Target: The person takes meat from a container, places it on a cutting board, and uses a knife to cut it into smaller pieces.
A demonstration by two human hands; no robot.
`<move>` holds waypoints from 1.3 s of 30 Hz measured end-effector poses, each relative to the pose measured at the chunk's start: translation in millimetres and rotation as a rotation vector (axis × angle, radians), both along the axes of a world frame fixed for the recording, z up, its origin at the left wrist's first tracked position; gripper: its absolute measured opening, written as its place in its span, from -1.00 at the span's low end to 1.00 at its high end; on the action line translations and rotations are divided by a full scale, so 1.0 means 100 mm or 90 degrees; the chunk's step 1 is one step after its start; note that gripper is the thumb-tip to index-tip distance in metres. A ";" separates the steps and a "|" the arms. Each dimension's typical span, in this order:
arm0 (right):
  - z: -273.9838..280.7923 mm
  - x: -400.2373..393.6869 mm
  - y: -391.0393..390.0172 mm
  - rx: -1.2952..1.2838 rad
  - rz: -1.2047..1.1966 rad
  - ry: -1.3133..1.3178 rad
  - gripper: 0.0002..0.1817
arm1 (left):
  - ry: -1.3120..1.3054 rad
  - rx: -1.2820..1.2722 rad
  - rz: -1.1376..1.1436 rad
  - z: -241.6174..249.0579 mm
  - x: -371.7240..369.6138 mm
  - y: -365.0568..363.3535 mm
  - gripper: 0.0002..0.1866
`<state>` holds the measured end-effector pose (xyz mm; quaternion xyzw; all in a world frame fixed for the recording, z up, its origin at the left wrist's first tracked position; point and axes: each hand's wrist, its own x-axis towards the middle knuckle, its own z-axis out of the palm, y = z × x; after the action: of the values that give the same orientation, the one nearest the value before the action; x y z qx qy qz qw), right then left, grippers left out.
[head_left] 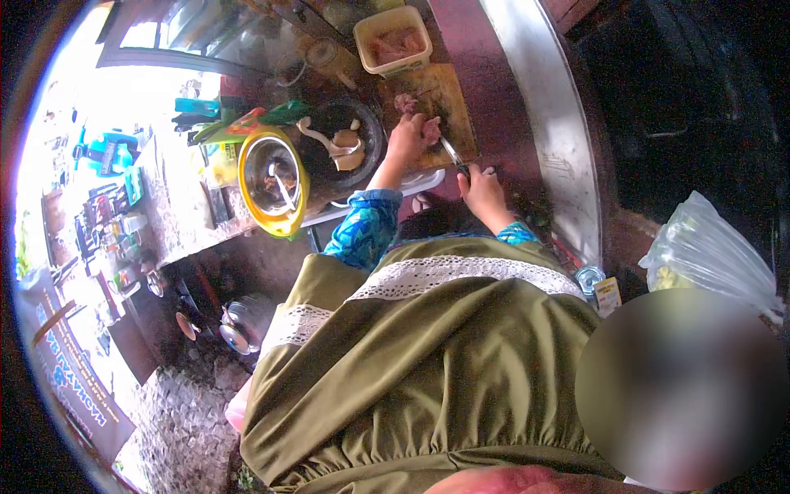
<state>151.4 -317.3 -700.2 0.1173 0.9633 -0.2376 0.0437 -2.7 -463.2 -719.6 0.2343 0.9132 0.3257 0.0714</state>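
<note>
My right hand point(484, 196) is wrapped round the dark handle of a knife point(450, 151), whose blade reaches up and left over the lower right part of a wooden cutting board point(454, 86). On the board, my left hand point(406, 138) has its fingers closed on a piece of raw meat point(431, 130), close by the knife tip. Another lump of raw meat point(405, 103) lies just above that hand. Behind the board stands a square pale tub point(359, 39) with pinkish raw meat point(399, 45) inside.
Left of the board, a round dark stone mortar point(374, 156) holds a pale pestle point(325, 142). A yellow-rimmed bowl point(244, 177) with a spoon point(282, 188) sits at the table edge. A plastic bag point(699, 239) stands at right; a blurred round patch covers the lower right.
</note>
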 end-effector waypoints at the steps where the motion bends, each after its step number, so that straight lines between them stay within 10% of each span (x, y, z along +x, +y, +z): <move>1: -0.03 0.00 0.05 -0.050 -0.012 -0.031 -0.64 | -0.021 -0.024 -0.005 0.00 0.00 0.05 -0.64; 9: -0.25 0.02 0.21 -0.005 -0.034 0.018 -0.65 | 0.070 -0.047 -0.132 0.23 -0.09 0.06 -0.67; 18: -0.27 0.12 0.26 -0.104 -0.092 0.077 -0.62 | -0.335 0.111 -0.292 0.11 -0.26 0.00 -0.77; 21: -0.20 0.11 0.21 -0.103 -0.080 0.042 -0.63 | 0.143 -0.044 -0.484 -0.03 -0.30 0.04 -0.76; 23: -0.12 0.08 0.12 -0.212 -0.102 0.072 -0.66 | -0.052 0.000 -0.160 0.03 -0.20 0.05 -0.77; 26: 0.05 0.03 -0.03 -0.210 -0.090 0.067 -0.68 | 0.070 0.064 -0.077 -0.09 -0.16 -0.06 -0.79; 29: -0.07 0.01 -0.10 -0.202 -0.069 0.009 -0.69 | -0.140 0.049 -0.006 -0.06 -0.01 -0.10 -0.68; 39: -0.01 -0.08 -0.24 -0.187 -0.089 -0.004 -0.68 | -0.069 0.066 -0.004 -0.03 0.13 -0.10 -0.77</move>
<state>143.3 -341.4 -700.7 0.1771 0.9074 -0.3781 0.0469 10.4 -473.2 -722.8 0.2222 0.8893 0.3844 0.1095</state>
